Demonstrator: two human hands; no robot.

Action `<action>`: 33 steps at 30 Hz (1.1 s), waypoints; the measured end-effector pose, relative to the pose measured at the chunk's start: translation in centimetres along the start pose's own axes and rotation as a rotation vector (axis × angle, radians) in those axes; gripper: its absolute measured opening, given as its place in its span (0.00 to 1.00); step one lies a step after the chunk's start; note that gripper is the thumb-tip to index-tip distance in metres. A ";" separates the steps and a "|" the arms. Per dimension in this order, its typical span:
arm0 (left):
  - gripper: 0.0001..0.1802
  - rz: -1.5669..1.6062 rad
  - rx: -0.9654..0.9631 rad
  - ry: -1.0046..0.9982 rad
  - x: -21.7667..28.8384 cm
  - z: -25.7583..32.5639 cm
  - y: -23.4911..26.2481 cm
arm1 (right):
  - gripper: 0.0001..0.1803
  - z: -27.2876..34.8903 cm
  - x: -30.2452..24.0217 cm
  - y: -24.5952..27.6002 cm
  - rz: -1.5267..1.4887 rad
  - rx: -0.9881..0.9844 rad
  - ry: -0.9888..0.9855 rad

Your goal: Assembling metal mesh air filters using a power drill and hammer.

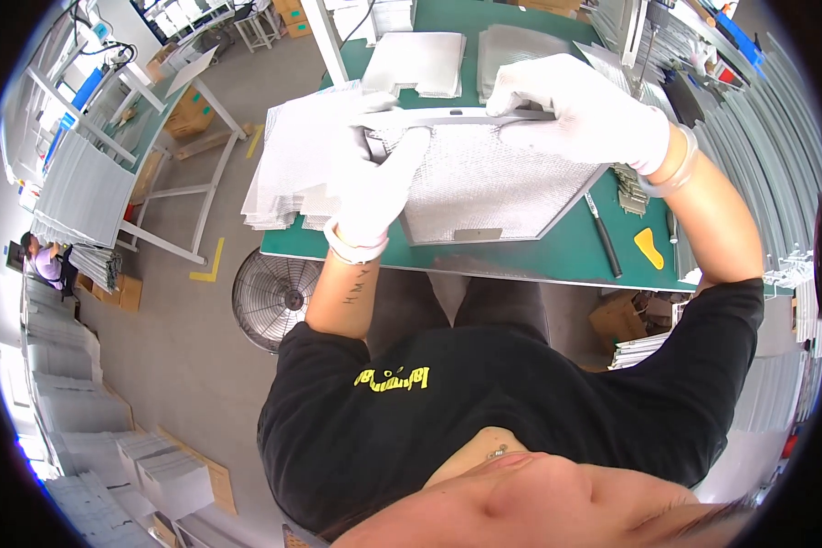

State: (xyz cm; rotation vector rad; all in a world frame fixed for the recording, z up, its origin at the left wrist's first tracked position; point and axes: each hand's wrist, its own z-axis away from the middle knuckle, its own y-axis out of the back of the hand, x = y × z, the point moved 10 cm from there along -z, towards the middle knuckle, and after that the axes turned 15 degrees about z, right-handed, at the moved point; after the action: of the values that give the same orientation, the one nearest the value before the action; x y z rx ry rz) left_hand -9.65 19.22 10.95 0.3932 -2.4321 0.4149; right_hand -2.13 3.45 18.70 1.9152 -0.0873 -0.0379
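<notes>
Clock set to the worker's seat, 12 away from the body. Mesh panel [489, 187] lies over the table [292, 244], its far rail [443, 117] running 9 to 3. Left hand [374, 169] pinches that rail near 10, right hand [575, 110] near 1; neither clearly nearer. Mesh spreads toward 6; table contact, I can't tell.

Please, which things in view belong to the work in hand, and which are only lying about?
Seem to belong to the work:
framed mesh panel, held by left grip and right grip
stacked mesh sheets
green table

Probably only lying about:
black-handled tool, untouched
yellow tool, untouched
floor fan
cardboard box, background left
</notes>
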 end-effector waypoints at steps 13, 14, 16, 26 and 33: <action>0.23 -0.301 0.293 -0.147 -1.0 1.3 2.3 | 0.25 -1.0 0.0 -0.5 -0.126 -0.021 -0.053; 0.23 -0.306 0.297 -0.147 -1.2 1.3 2.4 | 0.25 -1.0 0.0 -0.6 -0.129 -0.021 -0.048; 0.19 -0.305 0.252 -0.184 -1.2 1.1 2.2 | 0.25 -0.9 0.1 -0.5 -0.177 -0.016 -0.050; 0.15 -0.365 0.235 -0.274 -0.4 1.2 2.7 | 0.21 -1.1 -0.8 -0.3 0.061 0.006 0.006; 0.17 0.158 0.192 -0.061 -2.8 0.1 3.0 | 0.23 -1.0 -1.2 -0.2 0.101 0.010 0.018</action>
State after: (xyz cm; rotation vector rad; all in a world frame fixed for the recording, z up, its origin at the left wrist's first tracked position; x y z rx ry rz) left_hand -8.79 22.41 8.52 0.2995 -2.5000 0.7187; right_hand -3.21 4.57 18.86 1.9182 -0.1728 0.0477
